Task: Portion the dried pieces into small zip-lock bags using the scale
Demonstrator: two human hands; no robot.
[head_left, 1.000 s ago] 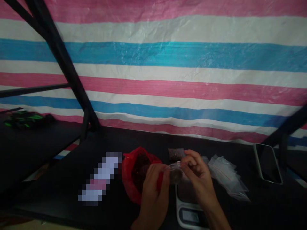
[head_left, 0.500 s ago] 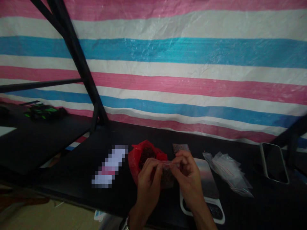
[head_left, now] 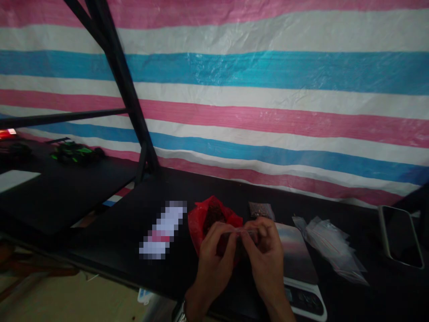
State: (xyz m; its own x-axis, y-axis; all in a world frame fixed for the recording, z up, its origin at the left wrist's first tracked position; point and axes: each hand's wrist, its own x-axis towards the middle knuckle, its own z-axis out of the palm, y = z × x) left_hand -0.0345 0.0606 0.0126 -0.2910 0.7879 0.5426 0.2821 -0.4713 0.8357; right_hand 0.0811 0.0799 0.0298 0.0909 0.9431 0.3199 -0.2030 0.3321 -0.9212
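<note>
My left hand (head_left: 214, 257) and my right hand (head_left: 268, 255) are close together, thumbs and fingers pinching the top edge of a small clear zip bag (head_left: 240, 230). Most of that bag is hidden by the fingers and in shadow. Just behind my left hand an open red plastic bag (head_left: 197, 218) holds dark brown grains (head_left: 213, 213). Beyond my right hand lies a small filled zip bag (head_left: 261, 209) of brownish bits. A white kitchen scale (head_left: 296, 252) with a metal plate is partly covered by my right hand.
Flat clear zip bags (head_left: 330, 246) lie in a fanned pile right of the scale, with a phone (head_left: 401, 237) farther right. To the left is a blurred-out pale strip (head_left: 164, 230). A black frame post (head_left: 129, 89) and a green toy car (head_left: 77, 152) stand farther left.
The view has swung slightly left, so everything sits farther right in the picture. My right hand's fingers have curled in lower, uncovering more of the filled bag. Both hands keep hold of the zip bag.
</note>
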